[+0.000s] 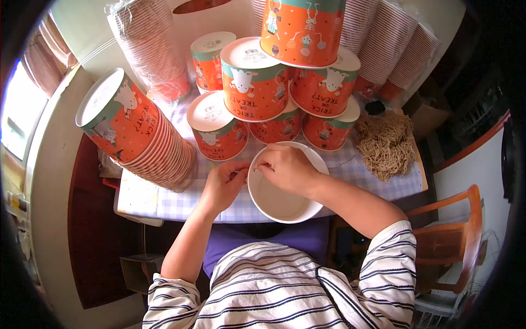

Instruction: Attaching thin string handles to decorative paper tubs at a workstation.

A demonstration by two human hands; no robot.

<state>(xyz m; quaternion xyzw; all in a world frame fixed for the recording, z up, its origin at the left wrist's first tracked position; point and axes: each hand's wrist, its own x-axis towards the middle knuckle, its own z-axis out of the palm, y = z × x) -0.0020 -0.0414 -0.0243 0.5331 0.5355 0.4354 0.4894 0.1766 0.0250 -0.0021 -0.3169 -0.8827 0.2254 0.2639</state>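
Note:
An open paper bucket (pixel 282 200), white inside, lies tilted toward me at the table's near edge. My right hand (pixel 287 167) rests over its upper rim, fingers pinched at the left side of the rim. My left hand (pixel 224 183) is just outside that rim, fingers curled and pinching something thin that I cannot make out. Both hands meet at the same spot on the rim.
Orange printed buckets (pixel 255 79) stand upside down in a pile behind the open one. A long nested stack (pixel 139 131) lies on its side at left. Tan string bundle (pixel 386 142) at right. Wrapped cup stacks (pixel 153 44) at back. Checked tablecloth (pixel 181 205); wooden chair (pixel 452 230) right.

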